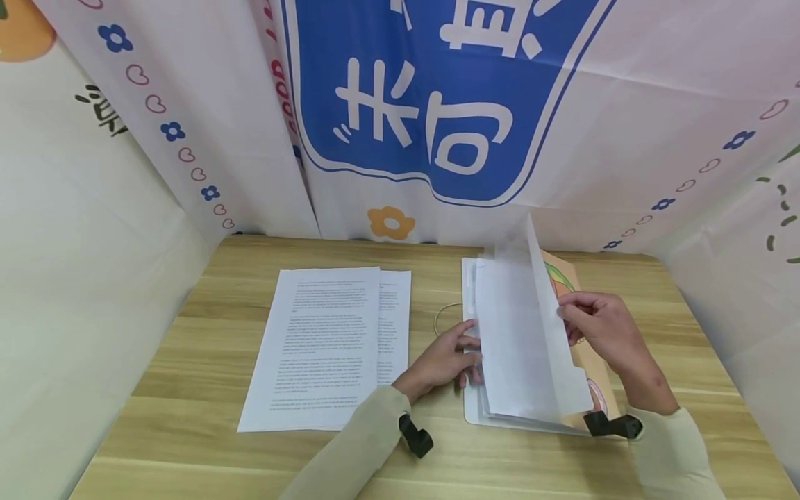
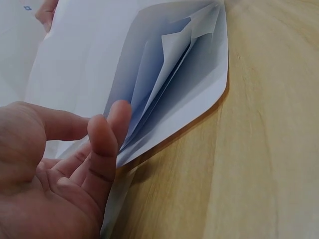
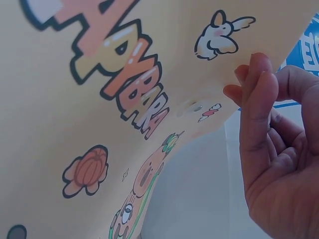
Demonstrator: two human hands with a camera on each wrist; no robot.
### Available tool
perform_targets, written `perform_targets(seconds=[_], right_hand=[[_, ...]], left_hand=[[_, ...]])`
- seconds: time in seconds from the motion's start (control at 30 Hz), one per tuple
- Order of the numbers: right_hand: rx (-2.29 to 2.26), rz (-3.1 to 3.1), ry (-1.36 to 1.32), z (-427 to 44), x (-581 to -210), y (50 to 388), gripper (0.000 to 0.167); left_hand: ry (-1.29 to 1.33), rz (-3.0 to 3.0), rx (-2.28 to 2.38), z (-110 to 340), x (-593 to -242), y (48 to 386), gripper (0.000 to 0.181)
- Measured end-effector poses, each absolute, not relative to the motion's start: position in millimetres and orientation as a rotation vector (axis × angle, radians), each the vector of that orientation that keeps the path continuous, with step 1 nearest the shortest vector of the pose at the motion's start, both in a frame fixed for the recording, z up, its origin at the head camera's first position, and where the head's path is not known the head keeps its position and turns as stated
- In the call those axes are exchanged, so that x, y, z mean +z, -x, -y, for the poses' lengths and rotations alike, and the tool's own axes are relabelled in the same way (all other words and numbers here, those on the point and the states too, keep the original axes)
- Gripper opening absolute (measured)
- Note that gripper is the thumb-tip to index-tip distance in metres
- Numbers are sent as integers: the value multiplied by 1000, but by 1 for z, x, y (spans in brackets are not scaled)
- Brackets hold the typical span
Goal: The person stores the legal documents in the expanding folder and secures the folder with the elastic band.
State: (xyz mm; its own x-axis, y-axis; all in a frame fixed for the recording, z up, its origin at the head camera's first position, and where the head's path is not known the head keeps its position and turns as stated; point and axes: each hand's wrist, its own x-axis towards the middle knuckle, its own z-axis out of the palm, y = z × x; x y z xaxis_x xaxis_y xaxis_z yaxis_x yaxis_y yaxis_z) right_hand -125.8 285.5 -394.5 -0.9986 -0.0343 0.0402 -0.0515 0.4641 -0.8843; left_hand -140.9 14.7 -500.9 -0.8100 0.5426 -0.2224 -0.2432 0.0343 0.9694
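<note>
A document folder with a white inside (image 1: pixel 519 333) stands partly open on the right of the table, a white flap raised. Its orange cover (image 3: pixel 40 124), seen in the right wrist view, carries cartoon drawings and the lettering "APYBARA". My right hand (image 1: pixel 603 330) pinches the far right edge of the raised flap and cover. At the folder's left edge, my left hand (image 1: pixel 446 357) holds the sheets between thumb and fingers. In the left wrist view, the folder's pocket (image 2: pixel 154 69) gapes beside those fingers, showing several layered sheets. Fingertips behind the sheets are hidden.
Left of the folder lie overlapping printed sheets (image 1: pixel 319 347) on the wooden table (image 1: pixel 187 333). A thin elastic loop (image 1: pixel 440 316) sticks out from the folder's left side. White printed cloth (image 1: pixel 250 139) hangs behind and at both sides.
</note>
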Motion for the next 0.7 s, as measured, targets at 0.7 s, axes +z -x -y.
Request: perform_targets(seconds=[0.7], right_hand=[[1613, 2677, -84, -286, -397, 126, 26]], left_hand=[[-342, -1796, 1756, 0, -496, 139, 65]])
